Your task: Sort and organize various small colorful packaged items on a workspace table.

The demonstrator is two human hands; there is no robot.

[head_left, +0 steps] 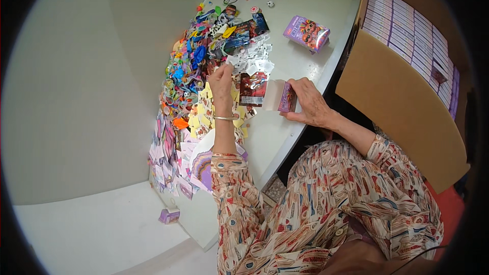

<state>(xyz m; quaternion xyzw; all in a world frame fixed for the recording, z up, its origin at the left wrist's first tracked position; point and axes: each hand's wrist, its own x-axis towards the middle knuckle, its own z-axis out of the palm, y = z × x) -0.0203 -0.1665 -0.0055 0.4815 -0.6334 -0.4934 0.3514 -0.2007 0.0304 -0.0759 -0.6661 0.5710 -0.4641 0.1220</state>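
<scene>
Sorting small toys and cards at a pale table

Left of the left hand [222, 85], pinched on a white paper piece [230, 62], lies a colourful toy pile [196, 66]; the right hand [309, 103] grips a small purple box [283, 97] over the table [300, 61], beside a cardboard carton [402, 102].
</scene>
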